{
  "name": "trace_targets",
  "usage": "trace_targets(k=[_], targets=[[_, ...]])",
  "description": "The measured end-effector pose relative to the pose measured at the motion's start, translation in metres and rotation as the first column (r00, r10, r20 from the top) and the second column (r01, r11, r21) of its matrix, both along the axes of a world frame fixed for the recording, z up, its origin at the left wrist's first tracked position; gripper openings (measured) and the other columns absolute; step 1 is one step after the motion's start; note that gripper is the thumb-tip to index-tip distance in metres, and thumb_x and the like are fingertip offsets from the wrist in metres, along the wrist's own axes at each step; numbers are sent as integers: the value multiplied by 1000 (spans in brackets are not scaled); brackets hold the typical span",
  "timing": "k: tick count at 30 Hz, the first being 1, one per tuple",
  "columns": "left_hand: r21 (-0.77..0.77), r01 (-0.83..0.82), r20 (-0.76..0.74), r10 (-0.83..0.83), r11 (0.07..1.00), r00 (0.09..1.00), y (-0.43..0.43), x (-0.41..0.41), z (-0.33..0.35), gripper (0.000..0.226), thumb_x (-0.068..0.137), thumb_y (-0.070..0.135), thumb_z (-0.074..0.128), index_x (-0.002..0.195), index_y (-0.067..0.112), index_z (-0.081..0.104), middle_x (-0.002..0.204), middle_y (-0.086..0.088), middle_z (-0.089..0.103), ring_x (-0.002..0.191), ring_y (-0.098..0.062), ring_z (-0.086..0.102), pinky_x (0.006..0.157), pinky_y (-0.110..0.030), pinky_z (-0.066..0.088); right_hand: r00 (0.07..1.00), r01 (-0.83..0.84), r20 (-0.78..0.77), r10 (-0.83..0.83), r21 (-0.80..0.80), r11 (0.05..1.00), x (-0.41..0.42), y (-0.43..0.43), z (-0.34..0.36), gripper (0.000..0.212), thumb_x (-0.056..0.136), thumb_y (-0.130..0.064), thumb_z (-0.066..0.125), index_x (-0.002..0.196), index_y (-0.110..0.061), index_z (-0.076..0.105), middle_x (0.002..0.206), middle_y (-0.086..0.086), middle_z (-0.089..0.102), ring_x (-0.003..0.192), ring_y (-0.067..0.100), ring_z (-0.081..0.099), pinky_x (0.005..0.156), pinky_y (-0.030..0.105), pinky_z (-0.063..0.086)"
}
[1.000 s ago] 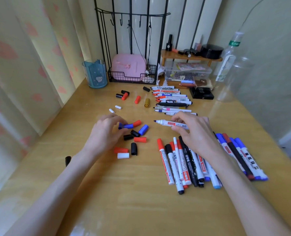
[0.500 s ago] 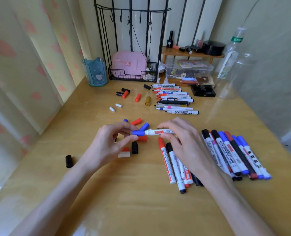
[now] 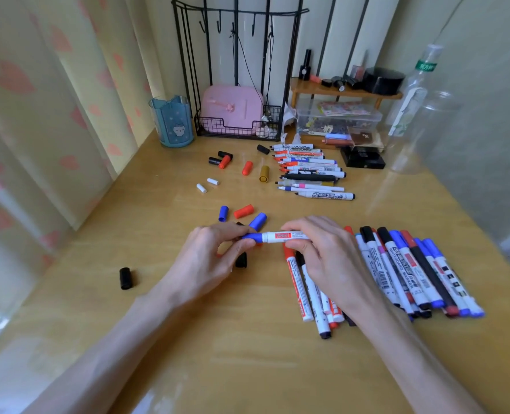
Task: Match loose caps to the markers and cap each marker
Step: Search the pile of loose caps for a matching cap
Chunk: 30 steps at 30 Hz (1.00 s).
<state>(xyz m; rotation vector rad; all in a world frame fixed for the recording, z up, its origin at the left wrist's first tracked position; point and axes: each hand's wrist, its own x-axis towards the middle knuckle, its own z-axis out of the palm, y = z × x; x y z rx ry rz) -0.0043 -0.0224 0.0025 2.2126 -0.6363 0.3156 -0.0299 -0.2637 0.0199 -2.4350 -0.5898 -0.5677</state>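
White marker (image 3: 286, 236) lies level just above the wooden table (image 3: 247, 354), held between both hands. The left hand (image 3: 206, 258) pinches the blue cap (image 3: 252, 236) between thumb and fingertips, and this cap sits on the white marker's left end. The right hand (image 3: 322, 255) has its fingers curled round the barrel. Under the right hand, at 5 o'clock from the marker, lies a small pile of markers (image 3: 307, 297). At 3 o'clock a fan of capped markers (image 3: 412, 273) lies side by side. A black cap (image 3: 125, 277) lies alone at 8 o'clock. At 12 o'clock, just beyond the left hand, are two loose blue caps (image 3: 223, 213) and a red cap (image 3: 243, 211). Farther off, toward 1 o'clock, a row of uncapped markers (image 3: 310, 171) points its tips left, with a gold cap (image 3: 264, 173) just beside it at its 9 o'clock. A blue cup (image 3: 173, 121) and a wire basket (image 3: 238, 131) stand at the far edge.
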Motion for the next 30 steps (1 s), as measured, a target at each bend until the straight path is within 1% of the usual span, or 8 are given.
trace_targets(k=[3, 5, 7, 9, 14, 18, 24, 30], targets=[[42, -35, -8, 36, 998, 999, 1, 3, 6, 14, 102, 27, 66, 111, 26, 76, 79, 19, 67, 68, 1, 54, 63, -11, 36, 999, 31, 16, -31, 13, 999, 1, 0, 2, 19, 94, -3, 71, 110, -14, 70, 97, -5, 65, 92, 16, 56, 80, 28, 46], [73, -117, 4, 117, 990, 993, 11, 8, 4, 14, 101, 31, 67, 113, 28, 75, 88, 17, 68, 79, 1, 59, 69, -15, 42, 997, 75, 34, -75, -2, 997, 1, -1, 2, 17, 96, -7, 68, 111, -15, 68, 98, -5, 64, 93, 15, 55, 79, 27, 44], [125, -210, 30, 208, 970, 978, 25, 13, -1, 15, 98, 31, 70, 112, 28, 74, 95, 14, 67, 93, -8, 61, 78, -32, 50, 991, 128, 41, -128, -11, 992, 1, -4, 1, 16, 97, -10, 67, 112, -16, 67, 98, -6, 64, 93, 14, 54, 78, 29, 44], [169, -268, 23, 268, 948, 963, 35, 17, -6, 16, 95, 28, 73, 111, 27, 75, 98, 12, 65, 97, -16, 61, 77, -39, 51, 986, 160, 38, -160, -6, 987, 0, -5, 0, 16, 98, -11, 66, 113, -17, 67, 98, -6, 64, 92, 13, 54, 78, 31, 46], [261, -254, 17, 258, 932, 966, 35, 23, -14, 15, 95, 29, 72, 109, 25, 74, 96, 11, 64, 96, -19, 60, 71, -36, 49, 983, 182, 27, -181, -27, 983, -1, -3, 0, 16, 98, -16, 66, 113, -19, 65, 100, -7, 64, 93, 13, 54, 76, 33, 48], [232, -263, 23, 265, 937, 964, 34, 23, -15, 17, 94, 30, 73, 111, 25, 74, 95, 13, 64, 92, -15, 58, 70, -31, 43, 980, 200, 16, -200, -14, 980, 1, -6, 0, 19, 97, -12, 69, 113, -20, 64, 101, -8, 63, 96, 14, 54, 78, 35, 49], [129, -269, 59, 264, 954, 963, 10, 27, -16, 23, 94, 35, 74, 114, 25, 75, 110, 8, 63, 102, -15, 58, 85, -32, 46, 968, 249, 1, -249, 12, 968, 4, -14, 2, 18, 97, -12, 69, 112, -21, 64, 105, -8, 64, 99, 15, 57, 82, 34, 50], [265, -323, 53, 320, 909, 946, -34, 44, -10, 29, 91, 46, 73, 104, 21, 79, 112, 0, 65, 106, -25, 55, 89, -36, 42, 964, 265, 14, -265, 24, 964, 3, -18, 4, 19, 96, -12, 71, 111, -20, 63, 104, -7, 64, 98, 15, 56, 78, 29, 43]])
